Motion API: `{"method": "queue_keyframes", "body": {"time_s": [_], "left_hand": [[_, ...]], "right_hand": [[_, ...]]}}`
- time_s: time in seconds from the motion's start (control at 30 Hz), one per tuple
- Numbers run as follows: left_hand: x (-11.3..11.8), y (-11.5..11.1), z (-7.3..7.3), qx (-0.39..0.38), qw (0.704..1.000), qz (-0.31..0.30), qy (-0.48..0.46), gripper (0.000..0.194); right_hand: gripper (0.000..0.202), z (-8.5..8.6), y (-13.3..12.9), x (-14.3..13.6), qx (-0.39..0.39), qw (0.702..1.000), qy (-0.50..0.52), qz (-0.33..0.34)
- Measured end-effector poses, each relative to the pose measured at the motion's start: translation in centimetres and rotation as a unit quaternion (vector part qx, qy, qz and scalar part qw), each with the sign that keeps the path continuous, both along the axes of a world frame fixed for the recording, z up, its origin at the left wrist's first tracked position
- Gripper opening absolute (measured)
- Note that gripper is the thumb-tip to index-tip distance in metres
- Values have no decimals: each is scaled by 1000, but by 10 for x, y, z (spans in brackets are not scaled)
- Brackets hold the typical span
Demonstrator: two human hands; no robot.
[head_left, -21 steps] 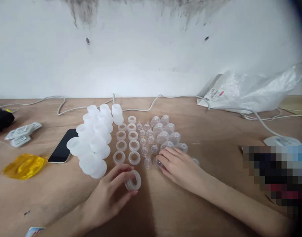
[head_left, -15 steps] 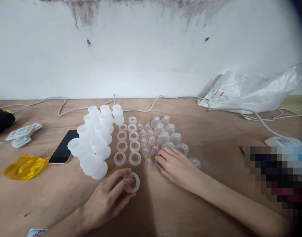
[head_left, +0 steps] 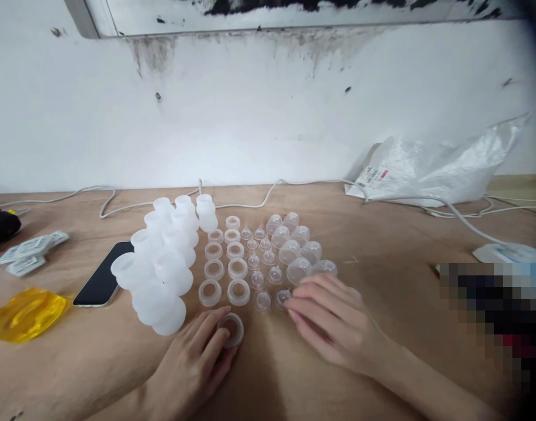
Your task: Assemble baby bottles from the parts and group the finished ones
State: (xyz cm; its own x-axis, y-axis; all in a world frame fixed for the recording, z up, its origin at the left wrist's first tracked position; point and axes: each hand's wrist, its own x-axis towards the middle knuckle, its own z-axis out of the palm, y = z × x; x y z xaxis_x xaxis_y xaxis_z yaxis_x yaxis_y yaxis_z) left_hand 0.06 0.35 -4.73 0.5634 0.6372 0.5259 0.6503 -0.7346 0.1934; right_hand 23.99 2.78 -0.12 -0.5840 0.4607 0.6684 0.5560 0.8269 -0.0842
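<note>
My left hand (head_left: pixel 197 356) rests low on the table, its fingers closed on a translucent bottle collar ring (head_left: pixel 238 328), which is tilted toward me. In front of it, similar collar rings (head_left: pixel 238 292) lie in two columns. With bent fingers, my right hand (head_left: pixel 338 321) pinches the right edge of a clear bottle nipple (head_left: pixel 282 299), the nearest in its column. Other nipples (head_left: pixel 263 301) stand beside it with tips up. Clear domed caps (head_left: pixel 299 271) are grouped just beyond the right hand, which partly covers the nearest ones. White frosted bottles (head_left: pixel 162 286) cluster left of the rings.
A phone (head_left: pixel 103 278) lies left of the bottles, near a yellow film piece (head_left: pixel 26 316) and labelled packets (head_left: pixel 31 251). At the back right is a clear plastic bag (head_left: pixel 425 172). A white cable (head_left: pixel 268 196) runs along the wall. Pixelated items (head_left: pixel 491 316) sit at right.
The view has tilted up, showing more wall. My right hand has drawn back and right from the caps, uncovering the nearest right-column nipple. My left hand still holds the collar ring, now lower to the table.
</note>
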Motion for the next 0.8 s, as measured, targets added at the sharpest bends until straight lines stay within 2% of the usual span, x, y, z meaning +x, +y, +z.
{"method": "queue_keyframes", "body": {"time_s": [0.13,0.23,0.43,0.7,0.8], "left_hand": [[3,1,1,17,1000,8,23,9],[3,-1,2,12,999,22,26,15],[-2,-2,2,25,998,38,46,29],[1,-1,1,38,998,31,41,23],[-11,-13,3,73,997,5,6,24]], "right_hand": [[6,-17,-15,-14,-29,991,-51,118],[6,-26,-20,-23,-40,982,-96,157],[3,-26,-18,-21,-35,982,-100,155],[6,-23,-17,-23,-28,983,-84,162],[11,-14,-16,-15,26,988,-72,137]]}}
